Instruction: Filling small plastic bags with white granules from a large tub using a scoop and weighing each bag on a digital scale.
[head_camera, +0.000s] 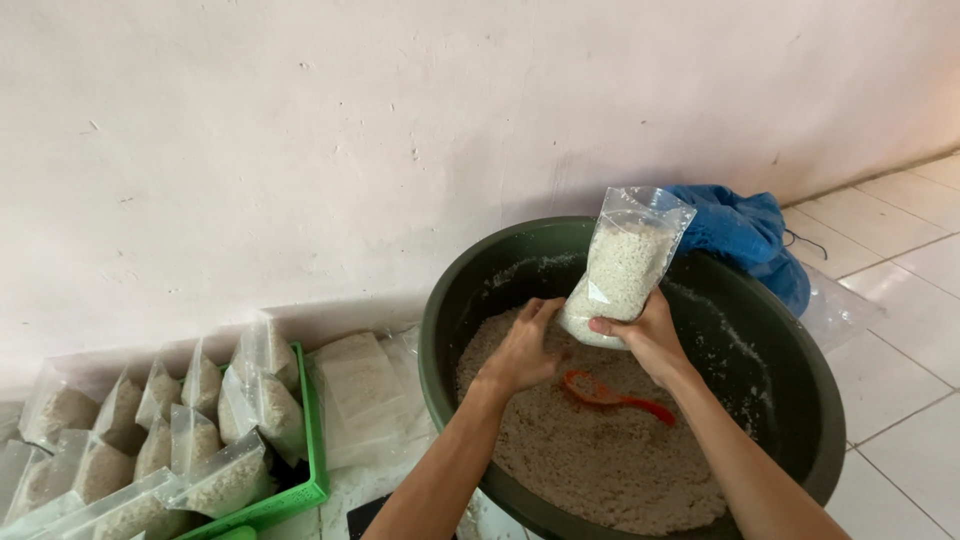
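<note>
A clear plastic bag (624, 262) filled most of the way with white rice stands upright over a large dark green basin (800, 380). My right hand (645, 335) grips the bag from below at its right side. My left hand (525, 347) presses against the bag's lower left. The basin holds a deep layer of loose rice (590, 450). An orange scoop (612, 396) lies on the rice just beneath my hands.
A green crate (305, 480) at the lower left holds several filled rice bags (200, 440). Flat empty clear bags (360, 395) lie between crate and basin. A blue cloth (750, 235) is bunched behind the basin against the pale wall. White floor tiles (900, 300) extend right.
</note>
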